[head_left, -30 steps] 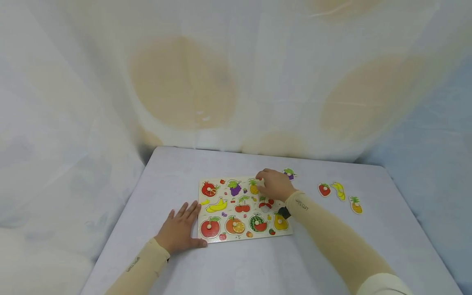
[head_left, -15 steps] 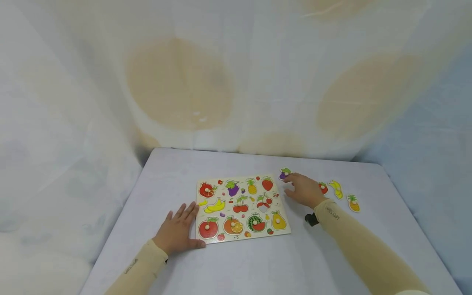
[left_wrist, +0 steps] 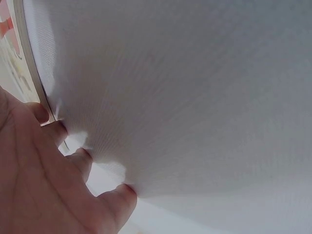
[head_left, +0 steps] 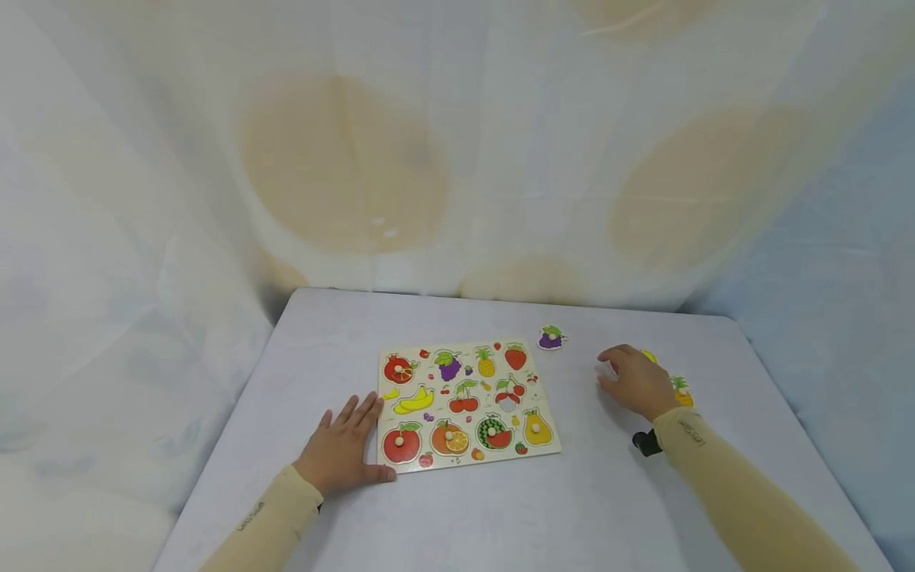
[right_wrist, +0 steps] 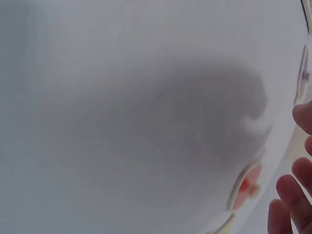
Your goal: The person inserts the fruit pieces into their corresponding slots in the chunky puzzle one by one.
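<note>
A wooden fruit puzzle board (head_left: 465, 469) lies on the table. Spread fingers of my left hand (head_left: 339, 449) rest at its left edge, the thumb at the lower left corner. My right hand (head_left: 636, 383) is right of the board with fingers loosely bent and nothing between them. It hovers above a strawberry puzzle piece (right_wrist: 243, 187), which the head view mostly hides behind the hand; the right wrist view shows a gap between them. A grape piece (head_left: 551, 338) lies beyond the board's upper right corner.
A pineapple piece (head_left: 681, 391) and a partly hidden banana piece (head_left: 649, 356) lie by the right hand. Knobbed apple (head_left: 402, 443), orange (head_left: 449, 438), watermelon (head_left: 495, 433) and pear (head_left: 537, 428) pieces sit in the board. Fabric hangs behind the table (head_left: 500, 516).
My right hand has moved right from the board's upper right corner, past the grape piece, to the strawberry piece. A strawberry picture it covered now shows. My left hand stays at the board.
</note>
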`<state>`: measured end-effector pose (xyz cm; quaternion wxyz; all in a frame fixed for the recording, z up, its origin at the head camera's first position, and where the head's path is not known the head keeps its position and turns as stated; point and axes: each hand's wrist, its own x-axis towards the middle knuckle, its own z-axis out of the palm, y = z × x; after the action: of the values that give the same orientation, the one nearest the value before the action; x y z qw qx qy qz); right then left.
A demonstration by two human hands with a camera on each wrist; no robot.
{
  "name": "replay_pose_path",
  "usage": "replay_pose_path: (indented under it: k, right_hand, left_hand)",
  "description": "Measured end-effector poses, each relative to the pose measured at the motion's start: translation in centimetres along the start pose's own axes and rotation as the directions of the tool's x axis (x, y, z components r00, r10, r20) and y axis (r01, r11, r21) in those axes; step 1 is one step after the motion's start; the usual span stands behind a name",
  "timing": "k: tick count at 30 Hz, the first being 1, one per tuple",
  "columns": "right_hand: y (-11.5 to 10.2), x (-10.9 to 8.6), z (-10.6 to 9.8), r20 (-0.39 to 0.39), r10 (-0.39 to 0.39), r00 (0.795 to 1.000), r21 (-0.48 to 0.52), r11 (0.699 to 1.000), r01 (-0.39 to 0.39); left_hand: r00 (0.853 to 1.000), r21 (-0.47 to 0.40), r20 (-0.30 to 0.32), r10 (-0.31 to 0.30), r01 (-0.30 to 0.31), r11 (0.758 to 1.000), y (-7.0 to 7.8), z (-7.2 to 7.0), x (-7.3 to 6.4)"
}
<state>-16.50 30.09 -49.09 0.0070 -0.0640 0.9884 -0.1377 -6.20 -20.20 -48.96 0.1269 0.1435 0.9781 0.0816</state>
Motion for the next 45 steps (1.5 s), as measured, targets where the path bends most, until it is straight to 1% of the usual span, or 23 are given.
replay_pose_path:
  k: [5,10,15,19,22,27,31,40,45]
  right_hand:
    - [2.3,-0.4,-0.3,-0.029,0.011,1.0,0.018,1.0,-0.01]
    - [3.4,-0.6,-0.1,-0.039,0.023,0.999,0.021,1.0,-0.023]
    - [3.7,-0.7,0.0,-0.036,0.03,0.999,0.031,0.999,-0.028]
    - [3.6,-0.6,0.0,-0.038,0.037,0.999,0.044,0.998,-0.035]
    - [3.6,-0.4,0.0,-0.034,0.041,0.999,0.051,0.998,-0.04]
    - [3.9,0.1,0.3,-0.016,0.031,0.999,0.038,0.999,-0.031]
    - [4.1,0.3,0.3,-0.012,0.016,1.0,0.046,0.999,-0.016]
    - [4.2,0.7,0.2,-0.018,0.0,1.0,0.056,0.998,0.001]
    - [4.5,1.0,0.2,-0.01,0.007,1.0,0.065,0.998,-0.007]
  left_hand:
    - [1.0,0.0,-0.001,-0.006,0.006,1.0,-0.1,-0.1,-0.1]
    - [1.0,0.001,-0.006,-0.002,0.002,1.0,-0.3,0.1,0.0]
    - [1.0,-0.003,-0.016,0.004,-0.004,1.0,-0.5,0.5,0.1]
    - [1.0,0.015,-0.01,-0.001,0.001,1.0,-0.7,0.9,0.3]
    - [1.0,0.008,-0.012,0.004,-0.004,1.0,-0.7,1.0,0.3]
    - [1.0,0.017,-0.021,0.01,-0.009,1.0,-0.9,1.3,0.4]
    - [1.0,0.016,-0.026,0.01,-0.009,1.0,-1.0,1.4,0.5]
    - [1.0,0.004,-0.019,0.011,-0.011,1.0,-0.5,0.7,0.2]
    - [1.0,0.013,-0.012,0.004,-0.004,1.0,-0.4,0.5,0.1]
